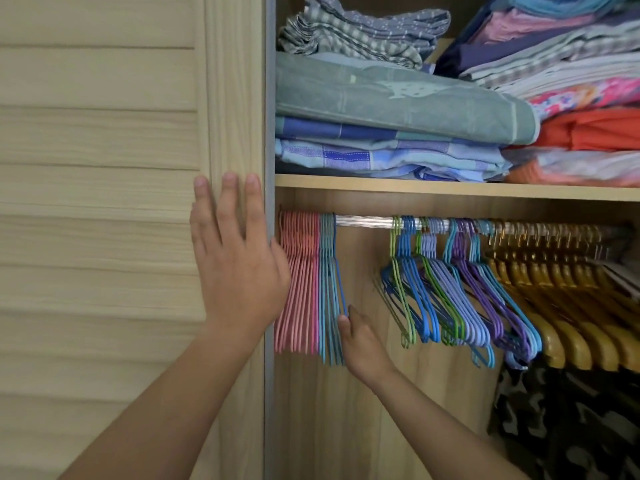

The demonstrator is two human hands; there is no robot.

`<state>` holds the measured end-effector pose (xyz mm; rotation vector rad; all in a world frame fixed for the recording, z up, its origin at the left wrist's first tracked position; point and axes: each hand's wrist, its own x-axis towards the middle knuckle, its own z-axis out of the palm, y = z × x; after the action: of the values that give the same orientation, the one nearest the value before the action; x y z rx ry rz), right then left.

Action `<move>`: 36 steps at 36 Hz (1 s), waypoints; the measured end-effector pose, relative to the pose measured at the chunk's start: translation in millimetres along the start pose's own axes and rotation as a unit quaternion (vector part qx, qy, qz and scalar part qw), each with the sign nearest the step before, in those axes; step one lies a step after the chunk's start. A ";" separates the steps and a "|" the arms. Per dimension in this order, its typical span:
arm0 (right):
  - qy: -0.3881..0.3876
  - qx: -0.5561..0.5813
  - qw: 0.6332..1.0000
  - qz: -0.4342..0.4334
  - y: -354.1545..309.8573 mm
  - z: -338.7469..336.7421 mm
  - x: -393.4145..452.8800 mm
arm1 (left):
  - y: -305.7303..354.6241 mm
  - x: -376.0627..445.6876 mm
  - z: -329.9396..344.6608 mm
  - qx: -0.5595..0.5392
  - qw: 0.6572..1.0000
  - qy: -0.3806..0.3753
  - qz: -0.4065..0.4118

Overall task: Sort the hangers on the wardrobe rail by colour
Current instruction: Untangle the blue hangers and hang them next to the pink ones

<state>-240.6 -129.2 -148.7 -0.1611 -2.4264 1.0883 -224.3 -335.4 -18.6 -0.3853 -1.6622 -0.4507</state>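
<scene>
The left hand (pixel 239 268) is pressing flat, fingers straight, against the door (pixel 104 202). The right hand (pixel 360 341) is pinching a blue hanger (pixel 341 289) beside the teal group (pixel 327 289) on the rail (pixel 363 221). Risk: a careless pull is likely dragging neighbouring hooks, remixing sorted pink hangers (pixel 299 282).

Left hand (pixel 235 258) raised, fingers (pixel 228 192) straight, palm flat forward. Right hand (pixel 362 341) lower, fingers hidden.
</scene>
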 end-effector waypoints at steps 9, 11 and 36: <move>0.167 -0.111 0.975 -0.096 12.1 -68.7 -79.4 | 8.6 -9.5 5.0 0.020 1.000 0.005 -0.008; 0.243 -0.182 0.947 -0.104 24.9 -93.0 -80.3 | 10.8 -17.0 6.5 0.030 0.999 -0.016 0.007; 0.155 -0.550 0.798 -0.190 45.9 -129.2 -44.5 | 10.9 -22.8 3.6 0.010 1.000 -0.023 0.018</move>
<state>-145.2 -23.9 -124.8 -0.1805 -2.3080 -0.5746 -218.9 -324.0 -40.8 -0.4129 -1.6999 -0.4022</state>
